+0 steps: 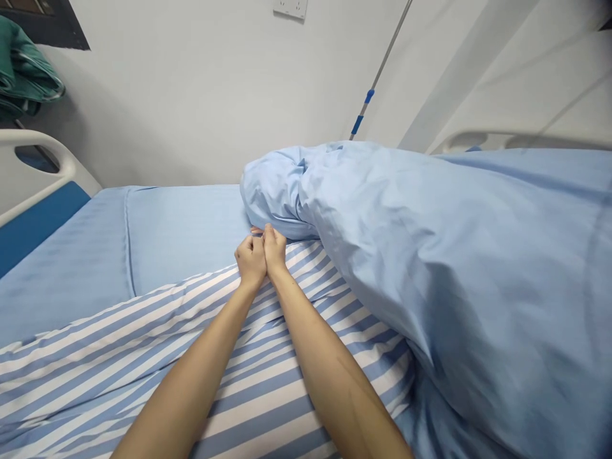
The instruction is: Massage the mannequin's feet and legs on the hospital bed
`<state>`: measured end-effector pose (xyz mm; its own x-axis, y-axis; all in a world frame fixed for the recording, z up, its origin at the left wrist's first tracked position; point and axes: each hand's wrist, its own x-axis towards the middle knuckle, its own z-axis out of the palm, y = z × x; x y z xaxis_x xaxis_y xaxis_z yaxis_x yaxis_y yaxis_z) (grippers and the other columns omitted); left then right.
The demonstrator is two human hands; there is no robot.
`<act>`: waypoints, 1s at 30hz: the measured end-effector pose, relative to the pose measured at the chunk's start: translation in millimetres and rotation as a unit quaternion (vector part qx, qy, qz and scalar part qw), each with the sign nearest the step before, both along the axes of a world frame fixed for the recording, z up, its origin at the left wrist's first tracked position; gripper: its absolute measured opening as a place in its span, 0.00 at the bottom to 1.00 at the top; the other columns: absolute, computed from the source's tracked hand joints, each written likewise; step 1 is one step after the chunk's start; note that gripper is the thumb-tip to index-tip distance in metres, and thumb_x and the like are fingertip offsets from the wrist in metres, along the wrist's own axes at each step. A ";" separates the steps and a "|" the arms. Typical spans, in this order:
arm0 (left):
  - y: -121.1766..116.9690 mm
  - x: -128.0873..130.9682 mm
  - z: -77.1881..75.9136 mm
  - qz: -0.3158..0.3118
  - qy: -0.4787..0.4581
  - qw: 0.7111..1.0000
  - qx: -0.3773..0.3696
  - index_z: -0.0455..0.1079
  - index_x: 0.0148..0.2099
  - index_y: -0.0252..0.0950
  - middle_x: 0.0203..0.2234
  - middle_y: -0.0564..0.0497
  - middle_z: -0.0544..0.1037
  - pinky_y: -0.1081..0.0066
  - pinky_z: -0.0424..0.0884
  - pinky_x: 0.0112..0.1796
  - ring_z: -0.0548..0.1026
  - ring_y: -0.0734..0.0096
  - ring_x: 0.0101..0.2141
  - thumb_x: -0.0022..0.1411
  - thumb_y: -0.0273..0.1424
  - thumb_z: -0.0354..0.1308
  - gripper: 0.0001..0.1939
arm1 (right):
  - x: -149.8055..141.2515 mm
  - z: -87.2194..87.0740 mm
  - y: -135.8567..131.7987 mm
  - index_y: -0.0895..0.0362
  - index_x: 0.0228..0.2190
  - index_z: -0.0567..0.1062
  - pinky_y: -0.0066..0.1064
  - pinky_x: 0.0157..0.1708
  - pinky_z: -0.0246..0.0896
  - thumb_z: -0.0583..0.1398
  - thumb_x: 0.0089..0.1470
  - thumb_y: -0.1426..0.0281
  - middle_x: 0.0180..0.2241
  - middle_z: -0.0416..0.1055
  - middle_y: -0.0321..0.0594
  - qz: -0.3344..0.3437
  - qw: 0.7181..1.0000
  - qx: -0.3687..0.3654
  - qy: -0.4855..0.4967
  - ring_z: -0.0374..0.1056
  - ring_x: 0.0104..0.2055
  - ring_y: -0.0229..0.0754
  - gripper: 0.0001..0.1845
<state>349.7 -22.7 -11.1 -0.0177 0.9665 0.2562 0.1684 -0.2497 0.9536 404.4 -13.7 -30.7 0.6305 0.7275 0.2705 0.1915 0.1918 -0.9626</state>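
My left hand [251,260] and my right hand [275,250] are side by side and touching, both closed into fists. They grip at the far edge of blue-and-white striped cloth [191,312], which spreads below my forearms. My curled fingers hide exactly what is inside them. Just beyond the knuckles a small skin-coloured bit, like fingertips [257,230], shows; whose it is I cannot tell. A bunched light-blue quilt [382,210] lies right of my hands, its rounded end close behind them. Under all this is a blue bed sheet [186,223].
At the left stands a cream bed end board [38,162] with a blue panel. Another cream rail [516,137] rises behind the quilt. A metal pole [389,51] with blue fittings leans by the white wall. Green cloth [29,70] hangs top left; a socket plate [291,7] is on the wall.
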 end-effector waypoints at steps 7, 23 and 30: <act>0.8 -1.6 -3.3 0.009 0.025 1.000 0.016 0.50 0.17 0.37 0.12 0.58 0.58 0.74 0.51 0.24 0.55 0.78 0.19 0.56 0.30 0.44 0.16 | 8.9 18.4 -6.2 0.58 0.25 0.73 0.28 0.35 0.59 0.46 0.58 0.57 0.26 0.73 0.41 0.036 0.991 -0.052 -0.119 0.67 0.33 0.41 0.24; 11.4 28.6 10.1 0.003 -0.003 1.000 0.012 0.50 0.17 0.37 0.13 0.58 0.54 0.74 0.51 0.22 0.54 0.78 0.19 0.53 0.31 0.46 0.14 | 31.0 10.3 -27.9 0.57 0.21 0.69 0.26 0.26 0.53 0.44 0.59 0.60 0.19 0.69 0.37 0.002 0.974 -0.034 -0.225 0.62 0.23 0.38 0.24; 9.5 37.4 -7.1 -0.006 0.032 0.999 0.010 0.56 0.18 0.36 0.14 0.56 0.61 0.75 0.53 0.24 0.58 0.77 0.21 0.56 0.35 0.46 0.16 | 31.5 20.3 -31.7 0.57 0.18 0.65 0.25 0.23 0.50 0.45 0.58 0.59 0.18 0.65 0.35 -0.039 0.985 -0.016 -0.168 0.58 0.22 0.36 0.23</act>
